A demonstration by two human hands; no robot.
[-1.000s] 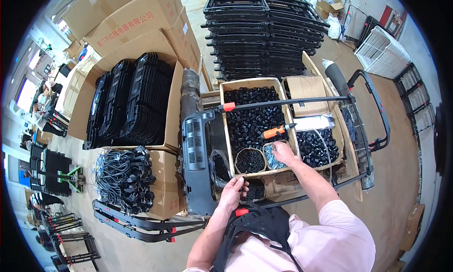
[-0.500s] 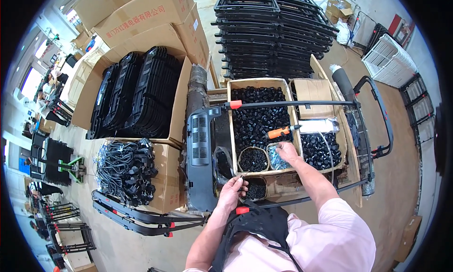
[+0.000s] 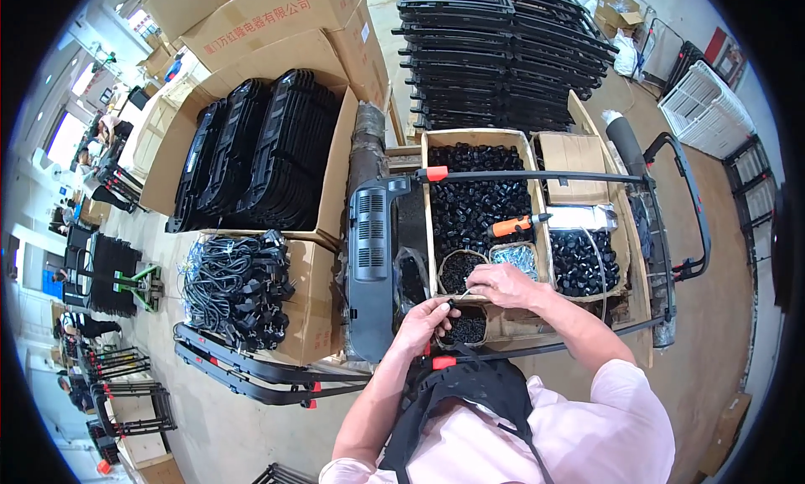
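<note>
My left hand [image 3: 426,325] is closed in a pinch on a small black part [image 3: 452,304]. Just beside it, my right hand [image 3: 506,285] pinches a thin, light-coloured screw and brings its end up to that part. Both hands are over the near edge of a parts tray [image 3: 425,190]. Behind my right hand is a small box of shiny screws [image 3: 521,256], with a round bin of small black parts [image 3: 457,270] to its left. An orange electric screwdriver [image 3: 510,227] lies on the black knobs [image 3: 478,178].
A black tubular frame [image 3: 579,176] with red end pieces spans the tray, joined to a vented black panel [image 3: 370,257]. At left are bundled black cables [image 3: 235,291] on a carton and a box of black panels [image 3: 289,148]. Stacked black frames [image 3: 503,56] stand behind.
My right hand has left the screw box and come left and nearer, up to my left hand. My left hand keeps its pinch on the small part. The view has shifted slightly.
</note>
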